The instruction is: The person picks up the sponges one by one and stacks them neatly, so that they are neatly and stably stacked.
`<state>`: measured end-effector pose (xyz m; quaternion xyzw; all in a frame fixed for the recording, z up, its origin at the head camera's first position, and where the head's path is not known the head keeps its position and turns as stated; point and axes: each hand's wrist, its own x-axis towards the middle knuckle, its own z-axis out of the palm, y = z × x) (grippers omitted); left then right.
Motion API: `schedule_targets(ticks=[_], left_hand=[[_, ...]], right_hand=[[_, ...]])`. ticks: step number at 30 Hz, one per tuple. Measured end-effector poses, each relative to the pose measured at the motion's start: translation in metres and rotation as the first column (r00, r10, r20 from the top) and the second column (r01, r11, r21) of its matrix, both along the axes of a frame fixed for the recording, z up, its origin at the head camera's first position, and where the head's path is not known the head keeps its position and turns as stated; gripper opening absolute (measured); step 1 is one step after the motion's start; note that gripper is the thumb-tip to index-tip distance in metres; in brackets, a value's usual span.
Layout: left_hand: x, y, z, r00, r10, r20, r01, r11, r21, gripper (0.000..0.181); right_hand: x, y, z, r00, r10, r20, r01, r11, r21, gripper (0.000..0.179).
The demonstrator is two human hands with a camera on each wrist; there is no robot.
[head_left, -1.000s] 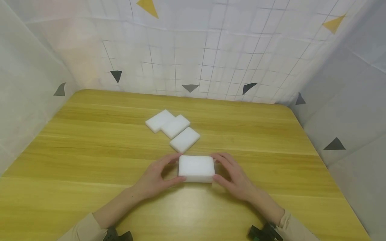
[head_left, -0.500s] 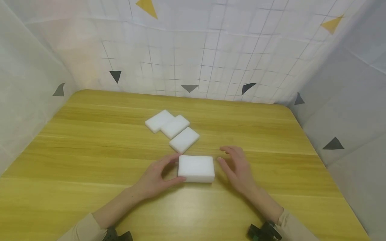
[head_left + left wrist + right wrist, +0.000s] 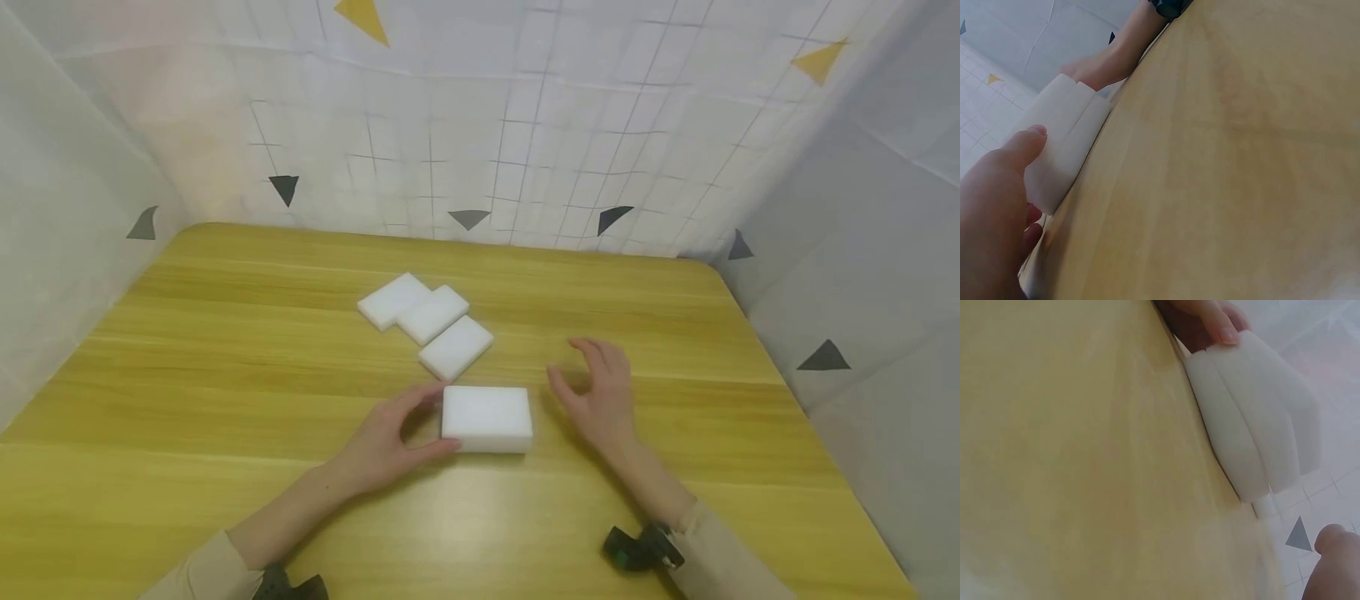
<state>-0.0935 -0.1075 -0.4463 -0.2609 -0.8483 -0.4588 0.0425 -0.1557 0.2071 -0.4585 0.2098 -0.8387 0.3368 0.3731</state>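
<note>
A neat stack of white sponge blocks [image 3: 486, 412] lies on the wooden table in front of the person. My left hand [image 3: 382, 442] holds its left end, thumb at the front face and fingers behind the far corner. In the left wrist view a seam runs between the layers of the stack [image 3: 1063, 140], below the thumb. My right hand [image 3: 606, 404] is off to the right of the stack, fingers bent loosely and touching nothing. In the right wrist view only its thumb [image 3: 1334, 562] shows, apart from the sponges.
Beyond the stack lie three more flat white sponges: a left one [image 3: 393, 300], a middle one [image 3: 433, 315] that overlaps it, and a near one [image 3: 456, 348] close to the left fingertips. A patterned white curtain [image 3: 420, 125] hangs behind the wooden table [image 3: 225, 400].
My right hand has let go of the stack's right end and moved away to the right and farther back. The left hand and the sponges have stayed in place.
</note>
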Motion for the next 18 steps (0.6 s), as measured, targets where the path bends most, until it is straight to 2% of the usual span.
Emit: schedule_targets(ticks=[7, 18], left_hand=[[-0.0010, -0.0004, -0.0029, 1.000, 0.001, 0.000, -0.001, 1.000, 0.008, 0.070], [-0.0010, -0.0005, -0.0020, 1.000, -0.006, 0.003, 0.006, 1.000, 0.009, 0.071]], right_hand=[[-0.0072, 0.0025, -0.0004, 0.997, -0.053, 0.060, 0.050, 0.998, 0.042, 0.046], [-0.0069, 0.0003, 0.0045, 0.985, -0.050, 0.162, 0.038, 0.997, 0.071, 0.047]])
